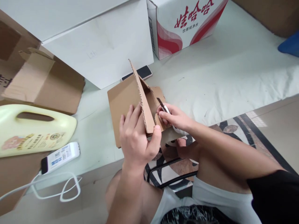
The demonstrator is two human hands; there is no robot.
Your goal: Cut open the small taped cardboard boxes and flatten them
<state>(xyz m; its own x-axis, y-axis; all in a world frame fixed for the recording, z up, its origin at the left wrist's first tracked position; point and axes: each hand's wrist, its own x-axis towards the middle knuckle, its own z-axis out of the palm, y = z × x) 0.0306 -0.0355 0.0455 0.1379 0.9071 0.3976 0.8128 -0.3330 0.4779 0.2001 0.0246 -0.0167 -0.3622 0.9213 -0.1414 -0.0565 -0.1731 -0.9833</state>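
Note:
A small brown cardboard box, partly unfolded, lies near the table's front edge, with one flap standing up and its cut edge ragged. My left hand grips the box at its near end, fingers laid along the left panel and thumb over the upright flap's lower corner. In my right hand is a utility knife, its dark blade out and pointing up and left. The right fingers are at the box's right side, close to a torn edge. A phone lies partly hidden behind the box.
On the pale cloth-covered table stand a large white box and a red-and-white carton at the back. To the left are a yellow jug, a white power strip with a cable, and brown cartons.

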